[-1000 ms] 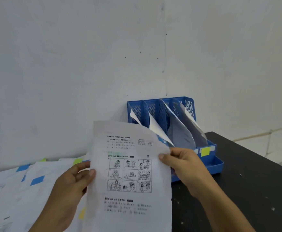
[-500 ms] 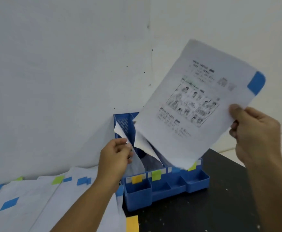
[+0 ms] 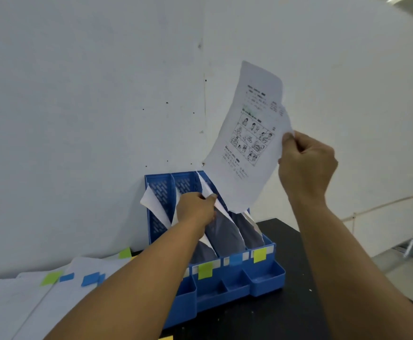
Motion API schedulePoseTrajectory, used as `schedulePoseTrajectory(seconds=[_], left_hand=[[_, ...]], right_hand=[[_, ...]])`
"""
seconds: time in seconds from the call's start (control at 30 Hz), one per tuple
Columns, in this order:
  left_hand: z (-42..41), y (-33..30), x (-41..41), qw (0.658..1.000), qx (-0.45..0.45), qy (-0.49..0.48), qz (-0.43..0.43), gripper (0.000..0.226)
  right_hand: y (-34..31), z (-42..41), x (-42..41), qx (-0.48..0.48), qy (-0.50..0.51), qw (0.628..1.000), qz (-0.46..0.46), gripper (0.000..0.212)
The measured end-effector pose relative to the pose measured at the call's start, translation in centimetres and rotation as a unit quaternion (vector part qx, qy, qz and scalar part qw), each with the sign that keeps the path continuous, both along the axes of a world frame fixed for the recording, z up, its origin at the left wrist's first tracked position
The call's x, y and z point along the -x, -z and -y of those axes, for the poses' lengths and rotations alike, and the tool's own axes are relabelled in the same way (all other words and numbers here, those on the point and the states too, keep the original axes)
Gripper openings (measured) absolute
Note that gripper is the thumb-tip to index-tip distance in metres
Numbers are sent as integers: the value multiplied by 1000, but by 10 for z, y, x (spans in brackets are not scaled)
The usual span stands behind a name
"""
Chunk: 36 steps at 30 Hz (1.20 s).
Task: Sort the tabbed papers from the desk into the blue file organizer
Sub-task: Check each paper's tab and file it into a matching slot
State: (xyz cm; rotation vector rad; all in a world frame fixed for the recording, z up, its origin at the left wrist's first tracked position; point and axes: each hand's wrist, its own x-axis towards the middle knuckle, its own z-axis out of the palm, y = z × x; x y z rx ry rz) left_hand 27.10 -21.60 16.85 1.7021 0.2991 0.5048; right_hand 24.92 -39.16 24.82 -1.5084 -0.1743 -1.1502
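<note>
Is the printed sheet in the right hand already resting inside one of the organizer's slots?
No: the right hand holds the printed sheet in the air, its lower corner just above the blue file organizer.

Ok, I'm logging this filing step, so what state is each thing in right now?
Worksheet: held up, bent, lower end over the organizer.
Right hand: pinches the worksheet's edge.
Left hand: grips filed papers.
Blue file organizer: upright, slots hold papers.
Tabbed papers: lying on the desk.
</note>
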Motion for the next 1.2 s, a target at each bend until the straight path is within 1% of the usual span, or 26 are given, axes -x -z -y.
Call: schedulePoseTrajectory(seconds=[0.1, 0.2, 0.27, 0.33, 0.4, 0.47, 0.53, 0.6, 0.67, 0.73, 0.8, 0.87, 0.93, 1.03, 1.1, 1.13, 1.2], left_hand=[[-12, 0, -4, 997, -54, -54, 29, 28], [-16, -2, 3, 988, -79, -99, 84, 30], [-16, -4, 7, 984, -91, -108, 112, 35], [-18, -4, 6, 983, -92, -105, 121, 35], [-20, -3, 7, 983, -90, -102, 123, 37], [-19, 0, 9, 983, -83, -102, 126, 38], [-18, 3, 12, 986, -68, -100, 119, 34], [-17, 6, 14, 989, -51, -89, 110, 30], [-17, 8, 15, 992, -39, -73, 97, 31], [-17, 10, 13, 995, -35, -53, 81, 31], [-18, 12, 11, 997, -38, -29, 63, 30], [-19, 13, 8, 998, -43, -10, 49, 28], [-20, 13, 7, 998, -45, 3, 39, 27], [-23, 13, 13, 999, -37, 24, 29, 27], [-28, 13, 24, 998, -33, 42, 16, 26], [-31, 15, 32, 998, -30, 54, 11, 22], [-40, 20, 53, 996, -32, 78, -1, 16]], right_hand=[[3, -10, -4, 75, 14, 997, 3, 31], [8, -27, -7, 147, 31, 989, 18, 29], [15, -40, -10, 190, 37, 981, 28, 27], [27, -53, -16, 225, 36, 973, 33, 29], [45, -67, -22, 251, 21, 968, 18, 32], [63, -77, -27, 249, -8, 968, -31, 34], [83, -82, -31, 223, -46, 970, -88, 36], [102, -82, -35, 224, -63, 961, -148, 38], [117, -80, -40, 255, -73, 940, -214, 39], [126, -77, -44, 301, -80, 911, -270, 37], [128, -74, -45, 351, -89, 878, -313, 30], [128, -71, -44, 376, -95, 859, -336, 24], [125, -69, -42, 372, -99, 857, -342, 21], [123, -68, -36, 356, -101, 867, -335, 21], [123, -68, -28, 357, -76, 868, -336, 37], [123, -68, -23, 353, -60, 874, -328, 44], [127, -72, -10, 325, -43, 904, -277, 47]])
